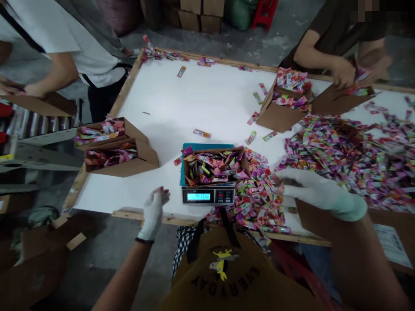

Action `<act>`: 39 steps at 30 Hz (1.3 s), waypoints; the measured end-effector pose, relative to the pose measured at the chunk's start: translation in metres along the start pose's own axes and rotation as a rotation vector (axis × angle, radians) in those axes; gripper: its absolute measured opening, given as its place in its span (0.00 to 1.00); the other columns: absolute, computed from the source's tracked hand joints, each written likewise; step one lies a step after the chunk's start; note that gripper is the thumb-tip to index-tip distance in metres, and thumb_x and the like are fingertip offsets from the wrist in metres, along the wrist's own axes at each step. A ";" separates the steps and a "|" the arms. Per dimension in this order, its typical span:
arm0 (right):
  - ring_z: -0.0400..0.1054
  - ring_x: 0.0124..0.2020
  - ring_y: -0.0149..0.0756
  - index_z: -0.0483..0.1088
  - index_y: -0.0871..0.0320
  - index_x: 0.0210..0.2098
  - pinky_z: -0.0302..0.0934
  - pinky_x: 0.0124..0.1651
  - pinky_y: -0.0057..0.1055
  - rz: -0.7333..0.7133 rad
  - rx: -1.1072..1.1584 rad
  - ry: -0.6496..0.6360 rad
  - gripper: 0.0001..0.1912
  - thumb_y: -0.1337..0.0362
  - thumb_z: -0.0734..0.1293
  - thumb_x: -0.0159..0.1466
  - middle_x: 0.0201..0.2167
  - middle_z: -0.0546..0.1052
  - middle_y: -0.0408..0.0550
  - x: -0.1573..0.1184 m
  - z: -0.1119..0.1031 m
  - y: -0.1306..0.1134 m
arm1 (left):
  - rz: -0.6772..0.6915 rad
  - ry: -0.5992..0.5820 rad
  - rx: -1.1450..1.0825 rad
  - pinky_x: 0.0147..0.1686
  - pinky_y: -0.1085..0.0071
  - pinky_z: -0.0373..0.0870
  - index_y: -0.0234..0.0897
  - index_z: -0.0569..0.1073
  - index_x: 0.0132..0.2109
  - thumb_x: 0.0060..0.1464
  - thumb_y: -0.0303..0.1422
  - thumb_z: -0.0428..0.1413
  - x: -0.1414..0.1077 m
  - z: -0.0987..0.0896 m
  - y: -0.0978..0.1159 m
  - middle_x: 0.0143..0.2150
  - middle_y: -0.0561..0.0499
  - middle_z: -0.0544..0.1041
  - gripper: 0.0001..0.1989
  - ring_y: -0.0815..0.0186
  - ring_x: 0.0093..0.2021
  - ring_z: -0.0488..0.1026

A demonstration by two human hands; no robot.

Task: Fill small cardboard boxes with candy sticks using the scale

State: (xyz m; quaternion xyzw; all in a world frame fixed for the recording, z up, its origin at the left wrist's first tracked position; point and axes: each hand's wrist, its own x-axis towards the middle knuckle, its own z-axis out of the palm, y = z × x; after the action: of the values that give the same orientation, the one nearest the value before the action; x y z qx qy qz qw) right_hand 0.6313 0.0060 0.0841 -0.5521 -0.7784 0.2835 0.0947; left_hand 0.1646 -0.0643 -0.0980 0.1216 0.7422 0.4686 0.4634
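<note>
A cardboard box full of small wrapped packets (215, 166) rests on a digital scale (208, 195) with a lit display, near the table's front edge. My left hand (154, 212), in a white glove with bare fingertips, is to the left of the scale over the table edge, fingers apart and holding nothing. To the right, my right hand (306, 188), also gloved, reaches over the loose packets (259, 198) beside the box. Its fingers are spread, with nothing visibly held.
Two filled boxes (139, 162) stand at the left. Another filled box (282, 114) is at the back right, by a person's hands (343, 74) over a tilted box. A large packet heap (350, 151) covers the right side. Another person (65, 52) stands at the left.
</note>
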 end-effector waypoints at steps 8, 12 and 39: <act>0.77 0.51 0.46 0.78 0.53 0.51 0.72 0.57 0.44 -0.092 0.016 0.000 0.19 0.53 0.64 0.67 0.50 0.82 0.50 0.029 0.019 -0.031 | 0.525 -0.277 0.053 0.47 0.64 0.74 0.34 0.75 0.55 0.58 0.50 0.57 0.002 0.077 0.141 0.54 0.39 0.78 0.27 0.59 0.49 0.77; 0.77 0.50 0.45 0.78 0.55 0.51 0.72 0.57 0.44 -0.133 0.052 0.025 0.20 0.53 0.63 0.68 0.49 0.82 0.51 0.027 0.027 -0.037 | 0.580 -0.370 0.337 0.54 0.63 0.72 0.34 0.77 0.54 0.55 0.44 0.61 -0.013 0.104 0.158 0.53 0.42 0.79 0.24 0.57 0.53 0.76; 0.75 0.53 0.43 0.72 0.57 0.57 0.68 0.61 0.44 -0.363 0.176 0.201 0.20 0.55 0.59 0.74 0.50 0.80 0.54 0.059 0.048 -0.090 | 1.062 -0.802 0.385 0.58 0.63 0.71 0.37 0.79 0.40 0.63 0.35 0.55 -0.138 0.130 0.208 0.50 0.45 0.81 0.10 0.61 0.56 0.76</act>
State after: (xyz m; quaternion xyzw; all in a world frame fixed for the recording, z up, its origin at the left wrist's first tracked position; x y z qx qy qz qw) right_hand 0.5151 0.0233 0.0841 -0.4179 -0.8239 0.2720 0.2692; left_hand 0.2910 0.0372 0.1317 0.7124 0.4235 0.4109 0.3799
